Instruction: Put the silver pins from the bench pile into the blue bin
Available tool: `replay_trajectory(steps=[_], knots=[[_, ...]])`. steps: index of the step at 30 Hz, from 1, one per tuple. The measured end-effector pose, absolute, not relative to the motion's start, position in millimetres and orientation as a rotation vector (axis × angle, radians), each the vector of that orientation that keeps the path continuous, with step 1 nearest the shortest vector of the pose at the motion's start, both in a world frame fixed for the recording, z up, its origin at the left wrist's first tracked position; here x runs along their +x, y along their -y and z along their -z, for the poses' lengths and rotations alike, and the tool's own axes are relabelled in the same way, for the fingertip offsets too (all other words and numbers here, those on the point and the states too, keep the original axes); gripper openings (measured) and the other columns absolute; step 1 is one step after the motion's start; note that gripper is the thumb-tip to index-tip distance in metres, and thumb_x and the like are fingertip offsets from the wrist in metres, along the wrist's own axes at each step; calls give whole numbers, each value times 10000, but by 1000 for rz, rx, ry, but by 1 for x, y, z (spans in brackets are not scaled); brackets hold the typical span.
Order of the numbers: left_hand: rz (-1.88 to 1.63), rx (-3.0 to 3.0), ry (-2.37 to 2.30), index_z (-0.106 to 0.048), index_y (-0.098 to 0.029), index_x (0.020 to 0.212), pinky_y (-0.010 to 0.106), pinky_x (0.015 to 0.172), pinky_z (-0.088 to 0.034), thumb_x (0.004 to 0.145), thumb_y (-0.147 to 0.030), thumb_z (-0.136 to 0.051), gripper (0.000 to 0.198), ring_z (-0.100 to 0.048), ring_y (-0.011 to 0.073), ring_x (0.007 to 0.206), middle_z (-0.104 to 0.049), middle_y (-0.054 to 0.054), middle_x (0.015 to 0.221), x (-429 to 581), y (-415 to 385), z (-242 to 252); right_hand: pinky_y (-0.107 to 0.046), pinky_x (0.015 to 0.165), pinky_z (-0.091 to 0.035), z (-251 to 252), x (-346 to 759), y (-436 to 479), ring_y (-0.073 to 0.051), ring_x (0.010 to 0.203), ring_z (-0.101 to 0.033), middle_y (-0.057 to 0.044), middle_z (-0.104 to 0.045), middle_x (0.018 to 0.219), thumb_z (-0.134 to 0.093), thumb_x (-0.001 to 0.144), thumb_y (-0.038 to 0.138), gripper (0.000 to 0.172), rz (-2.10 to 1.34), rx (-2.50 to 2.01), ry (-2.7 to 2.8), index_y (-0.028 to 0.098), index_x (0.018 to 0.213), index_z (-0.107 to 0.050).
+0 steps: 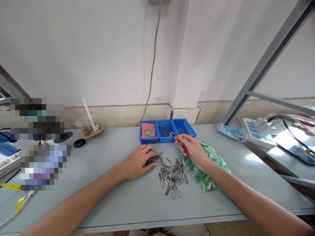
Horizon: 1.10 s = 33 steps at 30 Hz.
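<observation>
Loose blind rivets (pixel 173 175) with thin metal shanks lie heaped on the grey table. My left hand (pixel 140 160) curls over a bunch of rivets at the left of this heap, and their ends stick out between thumb and fingers. With its thumb and fingertips, my right hand (pixel 190 147) pinches what looks like a single rivet, just by the front edge of the blue bins. The middle blue bin (pixel 166 139) has several rivets inside. Under and beside my right wrist sit green-tinted plastic bags (pixel 209 182) of small metal pieces.
The left blue bin (pixel 149 141) holds a reddish packet, and nothing shows in the right bin (pixel 185 127). A plastic cup with a straw (pixel 87 123) and a black round object (pixel 79 143) are left. Power strips (pixel 256 134) and a blue packet (pixel 232 132) lie right.
</observation>
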<state>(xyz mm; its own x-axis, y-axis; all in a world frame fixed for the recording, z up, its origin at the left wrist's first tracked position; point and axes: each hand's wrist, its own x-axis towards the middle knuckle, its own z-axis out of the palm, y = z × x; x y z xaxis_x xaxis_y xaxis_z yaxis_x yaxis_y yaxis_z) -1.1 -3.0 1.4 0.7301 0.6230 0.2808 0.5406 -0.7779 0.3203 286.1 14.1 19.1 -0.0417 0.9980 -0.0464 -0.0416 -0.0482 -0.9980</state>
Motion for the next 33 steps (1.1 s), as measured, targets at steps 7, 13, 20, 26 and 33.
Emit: replay_trajectory(steps=[7,13,20,26,33], knots=[[-544,2716,-930,-585,-260,1398,432,1012,-487,1089,-379,-545,333,-573,258,1133,-602,83,1251,-1,3,-2,-240,495,-410,-30,283,-8,-118,654,-508,-39,-674,1040,-734,913,506,325,-1260,-1125,1214,282,1146,-702],[-564,2725,-925,-591,-264,1391,429,1007,-487,1087,-380,-546,328,-578,258,1128,-606,84,1243,-1,3,-2,-293,562,-436,-24,285,-10,-141,649,-511,-22,-652,933,-636,977,506,266,-1097,-1236,1477,263,1072,-688],[-586,2730,-920,-604,-253,1353,417,990,-490,1081,-377,-557,303,-580,253,1103,-613,82,1210,-2,2,-1,-402,846,-494,-20,281,1,-242,961,-619,-56,-691,1107,-681,976,427,184,-723,-1178,2268,289,1086,-735],[-601,2718,-918,-611,-262,1345,423,988,-496,1085,-396,-542,300,-586,256,1098,-620,84,1209,-1,3,-1,-457,952,-428,-15,279,1,-267,1041,-625,-35,-722,1060,-639,1004,323,82,-617,-1130,2421,289,1041,-704],[-597,2717,-917,-599,-263,1371,419,1003,-490,1086,-388,-544,316,-584,254,1116,-613,84,1224,-1,3,-1,-426,873,-419,-14,281,1,-276,976,-574,-45,-699,970,-655,995,339,100,-495,-1239,2407,253,952,-627]])
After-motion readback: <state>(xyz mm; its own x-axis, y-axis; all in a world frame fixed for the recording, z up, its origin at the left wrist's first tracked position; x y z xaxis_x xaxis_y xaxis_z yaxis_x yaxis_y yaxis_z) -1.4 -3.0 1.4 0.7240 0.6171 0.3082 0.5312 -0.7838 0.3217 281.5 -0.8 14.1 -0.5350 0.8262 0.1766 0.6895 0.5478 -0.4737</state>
